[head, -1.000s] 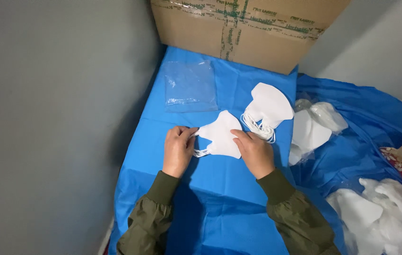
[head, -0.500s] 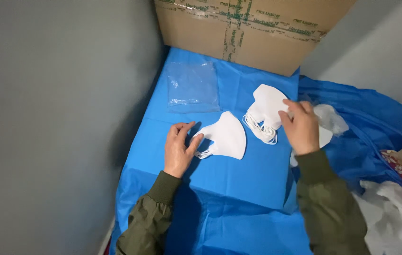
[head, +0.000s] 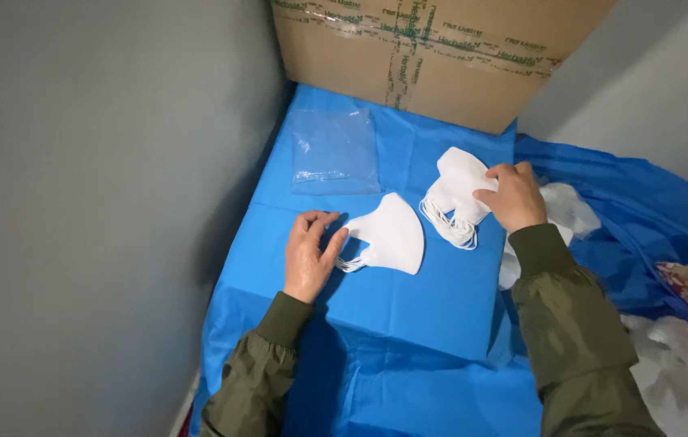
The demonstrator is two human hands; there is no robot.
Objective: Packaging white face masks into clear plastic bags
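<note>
Resting flat on the blue sheet (head: 408,324), the left hand (head: 310,257) lies open, its fingers touching the ear loops at the 9 o'clock edge of a single folded white mask (head: 392,235); it pins rather than grips. The right hand (head: 512,196) sits at about 2 o'clock from that mask, fingers curled down onto a small stack of white masks (head: 453,188); the thumb appears to press the stack's upper face, though whether it pinches one mask or merely presses cannot be told.

An empty clear plastic bag (head: 336,151) lies at 11 o'clock, well apart from both hands, just below the cardboard box (head: 433,57). More loose white masks (head: 566,212) lie beyond the right wrist.

Judgement: the work in hand appears to be laying folded masks together, with one mask flattened and the stack held steady. The next move would call for keeping the loops tucked and the edges aligned.
</note>
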